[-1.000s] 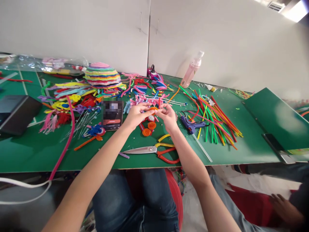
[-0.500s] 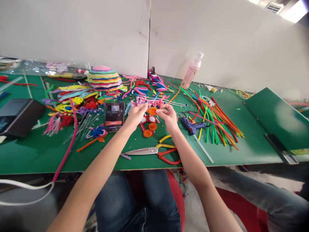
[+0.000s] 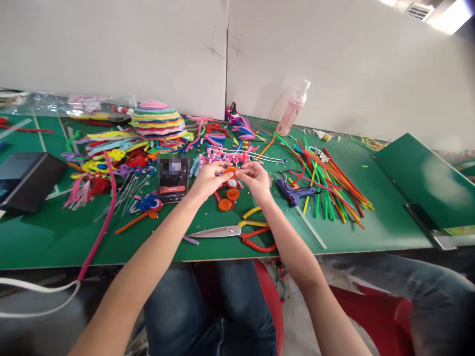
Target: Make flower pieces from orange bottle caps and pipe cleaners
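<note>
My left hand (image 3: pixel 211 181) is closed, thumb and fingers pinching the left side of an orange coiled pipe-cleaner disc (image 3: pixel 232 170). From the other side my right hand (image 3: pixel 256 180) pinches the disc's edge, its fingertips almost meeting the left thumb. Fingers cover part of the disc. A short red stem (image 3: pixel 244 155) shows just above the right fingers. Below the hands lie two more orange coiled discs, one upper (image 3: pixel 232 194) and one lower (image 3: pixel 224 204), beside red and silvery pieces. Large scissors (image 3: pixel 226 231) with yellow and red handles rest nearer the table edge.
Left of the hands are a phone (image 3: pixel 173 179), a striped pipe-cleaner dome (image 3: pixel 158 120) and a blue flower piece (image 3: pixel 147 202). To the right lie a glue gun (image 3: pixel 293 192) and loose pipe cleaners (image 3: pixel 330 183). A pink bottle (image 3: pixel 293 110) stands by the wall.
My hands have come closer together around the orange disc. The left thumb now overlaps it, and the right fingers have shifted left onto its edge. The camera view has shifted slightly.
</note>
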`<action>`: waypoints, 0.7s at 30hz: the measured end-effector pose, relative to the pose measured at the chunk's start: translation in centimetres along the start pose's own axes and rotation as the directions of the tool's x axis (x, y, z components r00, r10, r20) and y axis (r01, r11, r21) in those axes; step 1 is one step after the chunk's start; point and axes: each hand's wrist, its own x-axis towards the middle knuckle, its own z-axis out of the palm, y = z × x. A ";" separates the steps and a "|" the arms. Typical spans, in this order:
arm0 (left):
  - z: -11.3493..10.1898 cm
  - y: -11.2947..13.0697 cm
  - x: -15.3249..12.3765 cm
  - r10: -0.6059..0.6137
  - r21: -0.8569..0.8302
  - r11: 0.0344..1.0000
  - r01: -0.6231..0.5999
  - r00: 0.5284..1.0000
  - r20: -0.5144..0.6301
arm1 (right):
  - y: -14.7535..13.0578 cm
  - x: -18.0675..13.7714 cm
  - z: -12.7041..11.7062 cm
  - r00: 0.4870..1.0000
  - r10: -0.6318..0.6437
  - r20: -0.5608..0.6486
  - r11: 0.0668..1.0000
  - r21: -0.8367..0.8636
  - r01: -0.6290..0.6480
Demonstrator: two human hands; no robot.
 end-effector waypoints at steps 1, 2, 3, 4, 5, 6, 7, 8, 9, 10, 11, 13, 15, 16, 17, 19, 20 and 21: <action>-0.2 0.1 0.0 0.011 0.037 0.999 -0.011 1.000 0.013 | -0.1 0.0 -0.1 1.000 0.001 0.001 1.000 0.000 -0.001; -0.5 0.2 0.0 0.025 0.080 0.996 -0.026 1.000 0.014 | -0.2 0.1 -0.3 1.000 0.004 0.003 1.000 -0.002 -0.004; -0.7 0.3 0.1 0.047 0.124 0.991 -0.046 0.999 -0.006 | -0.2 0.1 -0.5 1.000 0.016 0.016 1.000 -0.017 -0.015; -1.1 0.4 0.2 0.077 0.163 0.984 -0.068 0.996 -0.052 | -0.4 0.1 -0.8 0.998 0.038 0.046 0.998 -0.055 -0.036; -1.3 0.4 0.3 0.114 0.194 0.977 -0.090 0.986 -0.118 | -0.5 0.0 -1.2 0.994 0.069 0.090 0.991 -0.122 -0.058; -1.6 0.4 0.4 0.154 0.214 0.970 -0.112 0.969 -0.193 | -0.8 -0.1 -1.6 0.986 0.104 0.133 0.973 -0.220 -0.073; -1.8 0.4 0.4 0.190 0.221 0.966 -0.133 0.947 -0.260 | -1.2 -0.3 -2.1 0.980 0.126 0.156 0.940 -0.334 -0.067; -1.9 0.4 0.4 0.220 0.223 0.963 -0.155 0.925 -0.309 | -1.8 -0.6 -2.7 0.981 0.120 0.151 0.893 -0.448 -0.040; -1.9 0.5 0.2 0.251 0.227 0.957 -0.180 0.908 -0.335 | -2.6 -0.9 -3.4 0.990 0.075 0.120 0.836 -0.549 0.003; -1.9 0.6 0.0 0.288 0.240 0.947 -0.213 0.896 -0.338 | -3.5 -1.2 -4.3 0.998 -0.012 0.062 0.778 -0.626 0.048; -1.8 0.8 -0.3 0.333 0.263 0.931 -0.254 0.887 -0.320 | -4.6 -1.6 -5.3 0.994 -0.109 0.011 0.724 -0.685 0.087; -1.4 1.9 -1.1 0.433 0.319 0.880 -0.353 0.872 -0.229 | -7.1 -2.0 -8.3 0.971 -0.232 -0.053 0.650 -0.751 0.114; -0.9 4.0 -1.9 0.508 0.357 0.814 -0.459 0.859 -0.055 | -9.3 -1.8 -12.1 0.962 -0.241 -0.127 0.605 -0.795 0.046; -0.5 5.4 -2.4 0.517 0.360 0.782 -0.509 0.852 0.082 | -10.1 -1.5 -14.3 0.948 -0.260 -0.186 0.556 -0.831 -0.010; -0.2 7.1 -3.1 0.522 0.338 0.750 -0.569 0.822 0.227 | -10.7 -1.1 -16.6 0.927 -0.287 -0.240 0.492 -0.867 -0.072; 0.6 10.5 -5.4 0.546 0.233 0.671 -0.704 0.682 0.486 | -11.4 -0.1 -21.0 0.879 -0.310 -0.363 0.354 -0.902 -0.247; 1.1 11.9 -7.3 0.545 0.180 0.633 -0.752 0.600 0.586 | -11.4 0.4 -23.0 0.856 -0.308 -0.414 0.296 -0.897 -0.328; 1.7 12.8 -9.8 0.541 0.139 0.598 -0.789 0.525 0.657 | -11.3 0.9 -24.8 0.843 -0.280 -0.460 0.235 -0.884 -0.404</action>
